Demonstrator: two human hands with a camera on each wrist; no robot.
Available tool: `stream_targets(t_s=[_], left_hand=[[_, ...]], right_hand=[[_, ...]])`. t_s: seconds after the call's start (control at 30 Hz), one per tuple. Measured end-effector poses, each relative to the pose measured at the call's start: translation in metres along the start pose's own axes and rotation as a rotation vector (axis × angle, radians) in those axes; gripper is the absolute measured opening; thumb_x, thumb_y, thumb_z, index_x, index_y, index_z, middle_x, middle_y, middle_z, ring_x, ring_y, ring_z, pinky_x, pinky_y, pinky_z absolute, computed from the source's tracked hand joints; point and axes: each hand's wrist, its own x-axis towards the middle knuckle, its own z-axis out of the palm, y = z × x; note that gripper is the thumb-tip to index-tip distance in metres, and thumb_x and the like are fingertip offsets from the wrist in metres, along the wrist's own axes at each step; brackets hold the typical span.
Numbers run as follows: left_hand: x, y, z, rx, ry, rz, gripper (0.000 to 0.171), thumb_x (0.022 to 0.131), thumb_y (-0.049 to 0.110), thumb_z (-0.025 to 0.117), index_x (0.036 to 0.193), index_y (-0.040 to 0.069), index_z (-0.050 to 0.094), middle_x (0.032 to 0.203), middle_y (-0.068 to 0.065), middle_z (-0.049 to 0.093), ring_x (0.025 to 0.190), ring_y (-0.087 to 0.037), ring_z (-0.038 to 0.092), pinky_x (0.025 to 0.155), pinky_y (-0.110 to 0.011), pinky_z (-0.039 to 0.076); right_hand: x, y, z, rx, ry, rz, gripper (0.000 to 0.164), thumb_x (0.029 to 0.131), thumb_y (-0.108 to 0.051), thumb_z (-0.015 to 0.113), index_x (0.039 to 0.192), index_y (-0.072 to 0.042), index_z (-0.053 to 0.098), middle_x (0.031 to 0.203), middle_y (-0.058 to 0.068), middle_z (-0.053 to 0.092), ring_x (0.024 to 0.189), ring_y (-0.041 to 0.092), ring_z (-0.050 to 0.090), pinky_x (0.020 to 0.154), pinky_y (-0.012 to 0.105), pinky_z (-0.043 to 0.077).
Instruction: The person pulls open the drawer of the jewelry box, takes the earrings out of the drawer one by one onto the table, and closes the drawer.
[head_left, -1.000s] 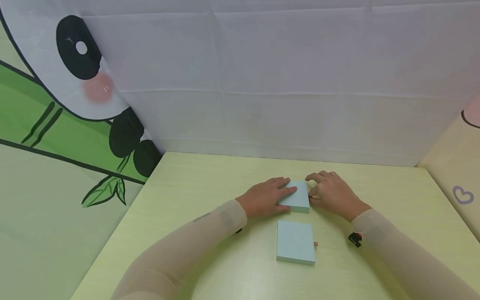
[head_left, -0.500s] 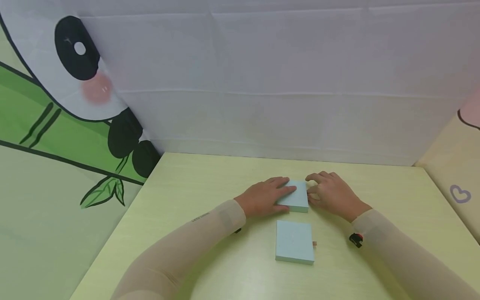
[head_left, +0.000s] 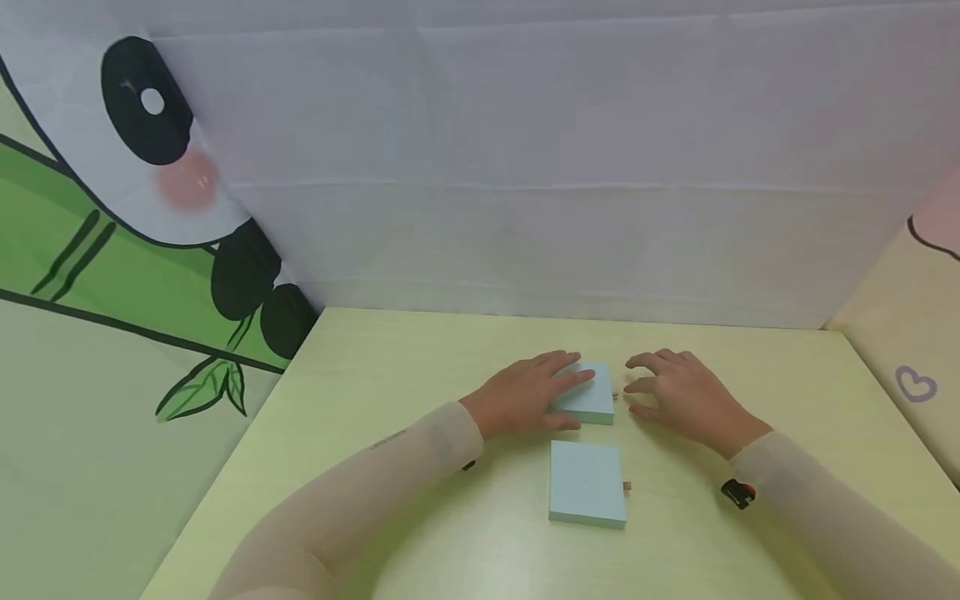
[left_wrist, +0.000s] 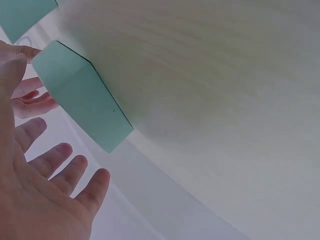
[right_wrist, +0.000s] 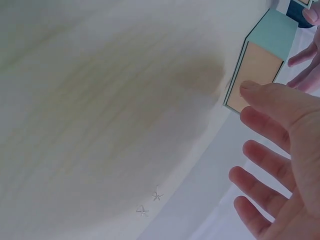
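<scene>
Two flat light-blue drawer boxes lie on the table, one behind the other. My left hand (head_left: pixel 525 393) is spread at the left side of the far box (head_left: pixel 596 398), its fingers overlapping the top in the head view. The left wrist view shows that hand's fingers (left_wrist: pixel 92 192) loosely extended beside the teal box (left_wrist: pixel 82 95). To the right of the far box, my right hand (head_left: pixel 686 400) is held with fingers apart, holding nothing. In the right wrist view, the box's open side shows a peach-coloured drawer front (right_wrist: pixel 257 65), with my thumb overlapping it.
The near box (head_left: pixel 587 483) lies toward me, with a small brown pull tab (head_left: pixel 627 486) on its right side. A white cloth (head_left: pixel 525 167) hangs behind the pale table (head_left: pixel 420 342). Printed panels stand to the left and right.
My right hand has pulled away to the right from the far box, and its fingers have spread, so the small tab there shows. My left hand has shifted slightly left.
</scene>
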Motion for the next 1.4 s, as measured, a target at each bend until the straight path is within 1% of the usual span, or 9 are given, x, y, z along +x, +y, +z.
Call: stream_targets(t_s=[0.2, 0.4, 0.53, 0.73, 0.93, 1.13, 1.27, 1.3, 1.4], left_hand=[[-0.013, 0.004, 0.003, -0.048, -0.032, -0.004, 0.082, 0.115, 0.063, 0.071, 0.185, 0.032, 0.043, 0.193, -0.002, 0.042, 0.18, -0.026, 0.042, 0.144, -0.045, 0.043], [-0.027, 0.011, 0.005, -0.119, -0.048, -0.008, 0.084, 0.114, 0.065, 0.072, 0.185, 0.033, 0.043, 0.194, -0.001, 0.041, 0.182, -0.027, 0.04, 0.146, -0.047, 0.039], [-0.036, 0.016, 0.006, -0.138, -0.052, -0.004, 0.083, 0.112, 0.067, 0.073, 0.184, 0.035, 0.044, 0.193, 0.001, 0.042, 0.181, -0.025, 0.04, 0.146, -0.045, 0.039], [-0.047, 0.025, 0.01, -0.138, -0.057, 0.04, 0.085, 0.112, 0.07, 0.072, 0.184, 0.037, 0.043, 0.193, 0.003, 0.042, 0.181, -0.023, 0.041, 0.146, -0.043, 0.04], [-0.055, 0.038, 0.013, -0.139, -0.078, 0.09, 0.087, 0.11, 0.073, 0.074, 0.184, 0.037, 0.044, 0.192, 0.004, 0.043, 0.179, -0.021, 0.045, 0.143, -0.041, 0.044], [-0.06, 0.049, 0.02, -0.074, -0.064, 0.144, 0.09, 0.107, 0.078, 0.075, 0.182, 0.038, 0.046, 0.19, 0.005, 0.046, 0.176, -0.017, 0.048, 0.14, -0.035, 0.047], [-0.064, 0.053, 0.022, -0.033, -0.063, 0.165, 0.088, 0.108, 0.078, 0.071, 0.182, 0.039, 0.046, 0.189, 0.006, 0.048, 0.174, -0.016, 0.051, 0.14, -0.034, 0.046], [-0.064, 0.054, 0.022, -0.027, -0.064, 0.169, 0.086, 0.109, 0.078, 0.07, 0.182, 0.039, 0.047, 0.189, 0.006, 0.048, 0.174, -0.016, 0.052, 0.14, -0.034, 0.046], [-0.065, 0.055, 0.02, -0.02, -0.066, 0.173, 0.082, 0.11, 0.075, 0.071, 0.181, 0.04, 0.049, 0.189, 0.006, 0.049, 0.172, -0.016, 0.054, 0.14, -0.034, 0.046]], right_hand=[[-0.009, -0.004, -0.003, -0.001, 0.019, -0.026, 0.024, 0.094, -0.026, 0.102, 0.117, -0.02, 0.095, 0.142, 0.01, 0.082, 0.13, 0.04, 0.078, 0.106, 0.061, 0.065], [-0.018, -0.009, -0.009, 0.001, 0.042, -0.044, 0.026, 0.091, -0.024, 0.104, 0.115, -0.02, 0.095, 0.141, 0.008, 0.083, 0.128, 0.038, 0.078, 0.104, 0.06, 0.065], [-0.027, -0.013, -0.01, 0.002, 0.036, -0.053, 0.025, 0.091, -0.025, 0.104, 0.114, -0.022, 0.095, 0.14, 0.007, 0.083, 0.128, 0.036, 0.078, 0.104, 0.059, 0.065], [-0.041, -0.02, -0.012, 0.018, 0.032, -0.059, 0.026, 0.089, -0.029, 0.106, 0.112, -0.025, 0.095, 0.14, 0.003, 0.083, 0.126, 0.032, 0.079, 0.102, 0.056, 0.065], [-0.053, -0.03, -0.01, 0.07, 0.028, -0.06, 0.028, 0.085, -0.031, 0.107, 0.11, -0.03, 0.095, 0.139, -0.001, 0.083, 0.125, 0.029, 0.078, 0.104, 0.058, 0.065], [-0.064, -0.042, -0.007, 0.086, 0.029, -0.111, 0.03, 0.083, -0.036, 0.108, 0.109, -0.034, 0.093, 0.138, -0.003, 0.082, 0.123, 0.027, 0.077, 0.101, 0.052, 0.063], [-0.069, -0.045, 0.002, 0.101, 0.084, -0.159, 0.03, 0.082, -0.038, 0.108, 0.107, -0.033, 0.093, 0.136, -0.004, 0.082, 0.12, 0.024, 0.076, 0.098, 0.048, 0.062], [-0.07, -0.044, 0.008, 0.119, 0.119, -0.176, 0.027, 0.085, -0.038, 0.107, 0.106, -0.031, 0.093, 0.135, -0.004, 0.081, 0.12, 0.022, 0.075, 0.098, 0.043, 0.061], [-0.071, -0.046, 0.015, 0.128, 0.191, -0.204, 0.026, 0.083, -0.039, 0.108, 0.102, -0.033, 0.092, 0.132, -0.004, 0.082, 0.117, 0.019, 0.074, 0.096, 0.04, 0.06]])
